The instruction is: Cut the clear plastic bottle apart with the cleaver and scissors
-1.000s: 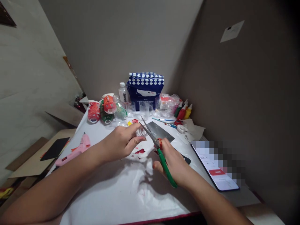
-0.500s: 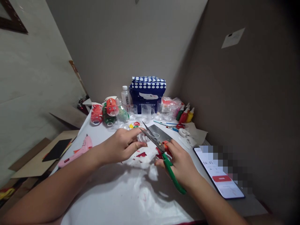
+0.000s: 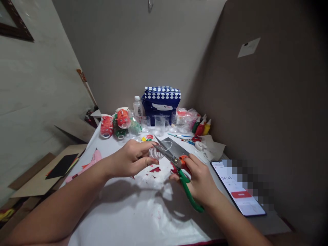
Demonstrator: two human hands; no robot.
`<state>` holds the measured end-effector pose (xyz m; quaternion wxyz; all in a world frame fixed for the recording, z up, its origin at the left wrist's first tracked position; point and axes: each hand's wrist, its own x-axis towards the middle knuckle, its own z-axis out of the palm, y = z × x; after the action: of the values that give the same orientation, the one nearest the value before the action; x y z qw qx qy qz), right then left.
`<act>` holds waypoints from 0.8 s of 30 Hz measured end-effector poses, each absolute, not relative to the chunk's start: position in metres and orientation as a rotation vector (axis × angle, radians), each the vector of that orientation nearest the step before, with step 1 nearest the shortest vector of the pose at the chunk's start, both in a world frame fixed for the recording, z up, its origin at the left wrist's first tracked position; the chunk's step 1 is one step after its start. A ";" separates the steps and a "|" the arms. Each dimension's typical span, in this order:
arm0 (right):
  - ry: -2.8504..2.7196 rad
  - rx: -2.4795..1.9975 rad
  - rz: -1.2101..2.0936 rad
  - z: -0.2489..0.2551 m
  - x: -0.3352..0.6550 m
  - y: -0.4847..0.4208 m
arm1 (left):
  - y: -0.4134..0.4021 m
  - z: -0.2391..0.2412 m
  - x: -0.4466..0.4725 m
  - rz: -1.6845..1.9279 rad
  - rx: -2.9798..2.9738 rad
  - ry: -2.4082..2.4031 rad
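Clear plastic piece (image 3: 156, 154), one: gripped between thumb and fingers of the left hand (image 3: 134, 157), raised above the white-covered table (image 3: 123, 218) (clock positions are taken from this piece). Scissors (image 3: 175, 161), green-handled, one pair: held in the curled fingers of the right hand (image 3: 200, 177) at four o'clock, blades parted and pointed toward ten (contact with the plastic cannot be told). Red scraps (image 3: 155, 169): scattered at six. Blue bag (image 3: 161, 109): stood at twelve. Paint bottles (image 3: 200, 127): grouped at two. Phone (image 3: 234, 191): laid farther out at four. Glue gun (image 3: 95, 158): laid at nine, partly hidden.
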<state>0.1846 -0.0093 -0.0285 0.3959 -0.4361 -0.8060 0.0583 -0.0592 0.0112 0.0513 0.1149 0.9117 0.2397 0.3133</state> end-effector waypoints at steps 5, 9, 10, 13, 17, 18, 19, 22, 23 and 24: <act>-2.055 -1.095 0.084 -0.030 0.185 -0.009 | 0.011 0.053 -0.059 0.860 2.628 0.726; -2.036 -1.136 0.090 -0.032 0.182 -0.007 | 0.008 0.052 -0.055 0.817 2.594 0.829; -2.031 -1.153 0.109 -0.032 0.181 -0.007 | 0.006 0.052 -0.053 0.802 2.576 0.882; -2.029 -1.220 0.219 -0.033 0.177 -0.006 | 0.001 0.053 -0.047 0.749 2.501 1.039; -2.052 -1.262 0.369 -0.033 0.175 -0.007 | -0.003 0.055 -0.043 0.729 2.488 1.133; -2.062 -1.265 0.389 -0.033 0.175 -0.008 | -0.003 0.055 -0.043 0.726 2.503 1.142; -2.072 -1.269 0.400 -0.032 0.175 -0.009 | -0.003 0.055 -0.043 0.717 2.516 1.147; -2.112 -1.302 0.411 -0.031 0.175 -0.010 | -0.003 0.053 -0.044 0.678 2.527 1.147; -2.128 -1.317 0.409 -0.030 0.175 -0.011 | -0.003 0.052 -0.044 0.666 2.524 1.142; -2.142 -1.333 0.403 -0.029 0.175 -0.012 | -0.003 0.051 -0.045 0.653 2.522 1.130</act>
<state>0.1748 -0.0120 -0.0294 0.2893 -0.4995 -0.8026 0.1509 -0.0447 -0.0027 0.0514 0.1505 0.8779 0.3936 0.2274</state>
